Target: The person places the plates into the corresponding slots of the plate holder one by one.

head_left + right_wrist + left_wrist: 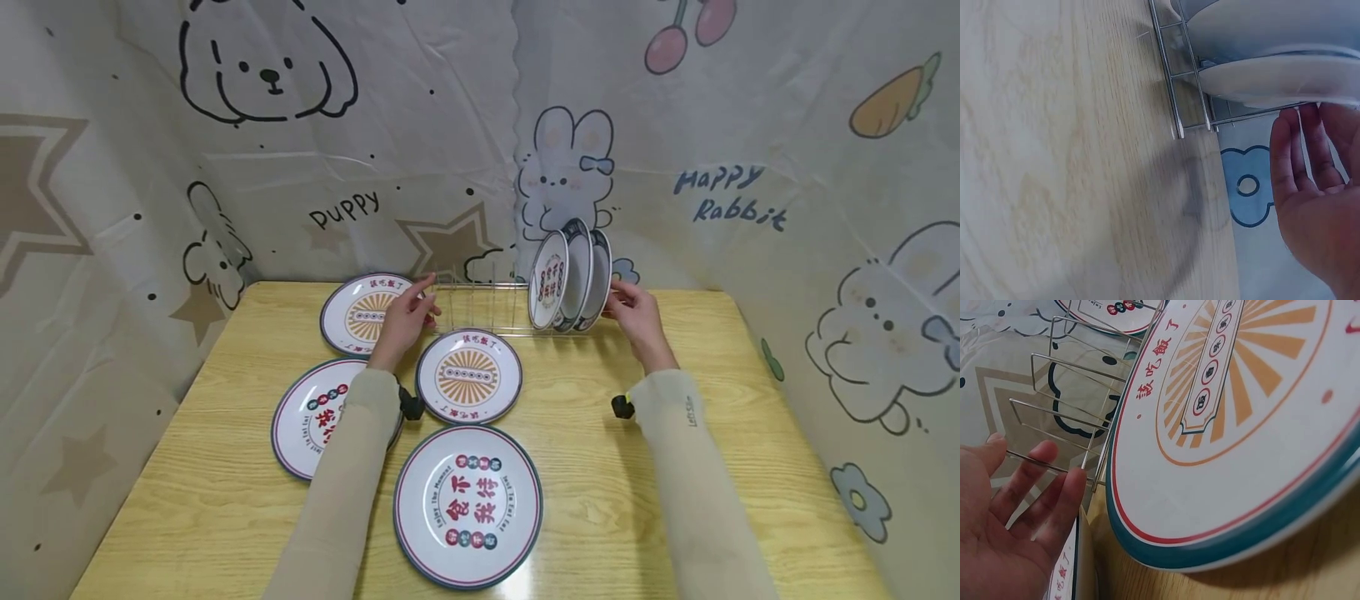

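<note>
A wire dish rack (491, 333) stands at the back of the table, with three dishes upright at its right end. The leftmost is a white plate with red characters (551, 282); two deeper dishes with dark patterned edges (597, 283) lean beside it. My left hand (405, 323) grips the rack's left end wire, thumb and fingers on either side of it in the left wrist view. At the opposite end, my right hand (1316, 162) holds the end wire with curled fingertips, close under the outermost dish. Its thumb is mostly hidden.
Two plates with orange sunburst prints lie flat: one left of the rack (345, 308), one before it (468, 377). Two larger plates with red characters lie nearer, one partly under my left forearm (300, 425), one at front (468, 508). A patterned cloth (450, 167) hangs behind.
</note>
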Demonstrator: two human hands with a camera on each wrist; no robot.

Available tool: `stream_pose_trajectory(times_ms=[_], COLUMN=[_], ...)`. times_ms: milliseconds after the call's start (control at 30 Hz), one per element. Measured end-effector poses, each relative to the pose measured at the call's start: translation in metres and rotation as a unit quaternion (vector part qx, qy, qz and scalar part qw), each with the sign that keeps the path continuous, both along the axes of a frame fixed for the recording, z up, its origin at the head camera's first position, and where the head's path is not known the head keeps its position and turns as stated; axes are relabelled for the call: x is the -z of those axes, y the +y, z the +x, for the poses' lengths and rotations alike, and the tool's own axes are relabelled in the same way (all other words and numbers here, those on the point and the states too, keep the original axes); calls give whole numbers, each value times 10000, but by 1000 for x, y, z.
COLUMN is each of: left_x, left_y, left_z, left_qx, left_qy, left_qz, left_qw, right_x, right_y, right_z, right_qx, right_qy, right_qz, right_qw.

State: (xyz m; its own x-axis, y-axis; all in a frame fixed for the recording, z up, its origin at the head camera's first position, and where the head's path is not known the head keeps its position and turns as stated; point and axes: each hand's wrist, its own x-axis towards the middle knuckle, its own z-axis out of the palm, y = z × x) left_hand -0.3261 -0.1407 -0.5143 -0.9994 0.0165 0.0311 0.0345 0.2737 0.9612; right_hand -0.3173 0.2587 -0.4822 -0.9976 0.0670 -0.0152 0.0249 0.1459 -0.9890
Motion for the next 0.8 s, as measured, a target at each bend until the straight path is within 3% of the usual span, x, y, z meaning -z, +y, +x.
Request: stream_pose_trajectory(times_ms=[167, 333, 800], left_x=[2, -1, 1], left_y=[1, 0, -1], left_z=[0, 1, 0], left_qx=[-14, -46, -39], left_qy=[2, 28, 75], left_qz=[-173, -262, -355], left_qw=[9998, 9996, 9993], right_x=[11, 13, 18], right_y=[3, 2, 9], right_z=[-5, -7, -3], right_qx=[52, 17, -148], right_qy=[-67, -175, -86], right_qz=[179, 230, -620], right_qw=[9998, 9996, 9979])
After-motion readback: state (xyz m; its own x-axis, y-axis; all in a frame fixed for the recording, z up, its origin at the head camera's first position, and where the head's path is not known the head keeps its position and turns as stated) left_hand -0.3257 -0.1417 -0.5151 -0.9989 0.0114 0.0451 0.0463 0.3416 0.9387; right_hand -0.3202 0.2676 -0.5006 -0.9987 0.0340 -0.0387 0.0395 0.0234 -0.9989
